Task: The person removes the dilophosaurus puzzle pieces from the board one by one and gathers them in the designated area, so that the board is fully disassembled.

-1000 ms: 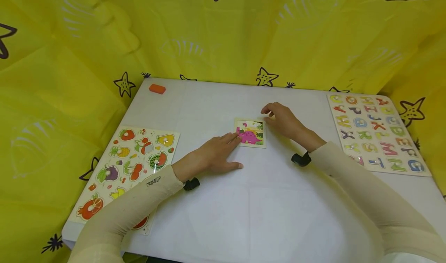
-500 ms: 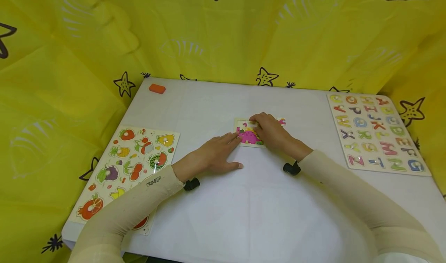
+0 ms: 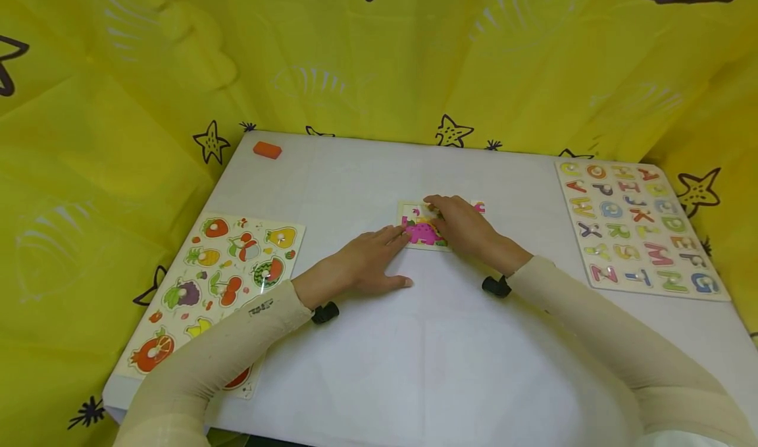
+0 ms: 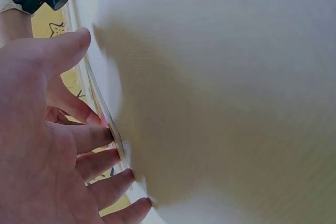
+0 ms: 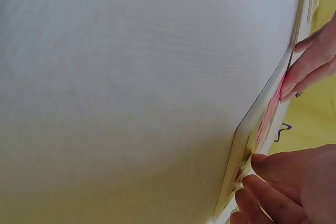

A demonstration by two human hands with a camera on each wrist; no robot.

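The right hand [image 3: 464, 224] is now closer to the left hand [image 3: 376, 259] — a second ago it is at the puzzle [image 3: 423, 235]'s right edge, now its fingers cover that side. Just beyond the right hand's back, a pink-and-white piece [image 3: 478, 207] shows — earlier out of sight.

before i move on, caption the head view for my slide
Left fingers rest on a pink dinosaur puzzle, right fingers over it, between a fruit board and an alphabet board.
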